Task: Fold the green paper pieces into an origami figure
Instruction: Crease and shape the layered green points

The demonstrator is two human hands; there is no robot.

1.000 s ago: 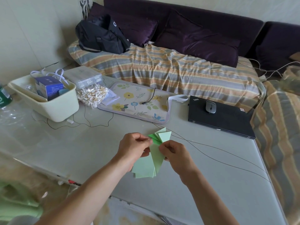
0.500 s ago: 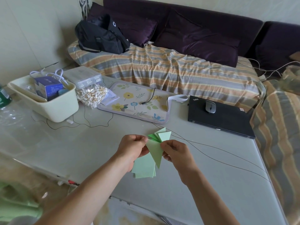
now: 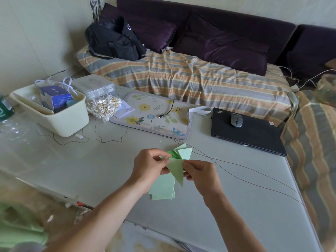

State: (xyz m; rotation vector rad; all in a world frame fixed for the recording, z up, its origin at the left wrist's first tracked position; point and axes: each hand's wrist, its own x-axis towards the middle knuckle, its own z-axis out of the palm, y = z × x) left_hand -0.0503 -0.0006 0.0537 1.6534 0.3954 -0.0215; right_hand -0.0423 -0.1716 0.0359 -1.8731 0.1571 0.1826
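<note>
Since the earlier frame the pale green triangular folded paper piece (image 3: 176,170) hangs lower between the left hand (image 3: 151,165) and right hand (image 3: 201,174), both pinching it above the grey table (image 3: 91,170)'s near edge, mid-fold; next I judge a careful crease-pressing.

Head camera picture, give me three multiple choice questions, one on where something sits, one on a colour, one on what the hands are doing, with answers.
1. Where does the computer mouse sit?
A. in the cream tub
B. on the closed black laptop
C. on the flowered mat

2. What colour is the bag on the striped sofa cover?
A. black
B. red
C. white

3. What are the two hands doing?
A. resting flat on the table
B. both pinching the green paper pieces
C. one typing on the laptop

Answers: 1 B, the mouse lies on the laptop lid. 2 A, the bag is black. 3 B, the left hand and right hand each grip the paper above the table.
</note>
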